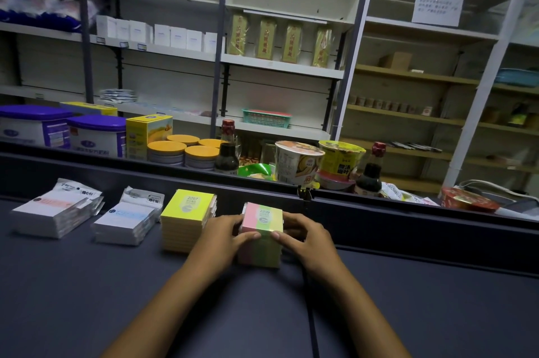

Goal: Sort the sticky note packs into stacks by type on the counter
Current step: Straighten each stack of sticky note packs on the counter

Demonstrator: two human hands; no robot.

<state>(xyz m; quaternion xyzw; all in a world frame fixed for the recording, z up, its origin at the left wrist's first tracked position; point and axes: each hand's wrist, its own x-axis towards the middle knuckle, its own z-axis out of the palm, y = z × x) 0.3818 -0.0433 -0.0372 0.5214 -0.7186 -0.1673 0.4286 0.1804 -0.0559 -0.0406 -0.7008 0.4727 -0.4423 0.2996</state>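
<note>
Several stacks of sticky note packs stand in a row on the dark counter (87,284). At the right is a pink-green-yellow striped stack (261,238) marked 2209. My left hand (221,233) grips its left side, thumb on the front top edge. My right hand (304,233) grips its right side the same way. Left of it stands a yellow stack (186,220) marked 2207. Further left lie a stack of white packs with blue print (125,219) and a stack of white packs with pink print (55,211).
A raised dark ledge (408,220) runs along the back of the counter. Behind it stand tins, yellow-lidded cans, soy sauce bottles (226,150) and noodle cups (297,160). Shelving fills the background.
</note>
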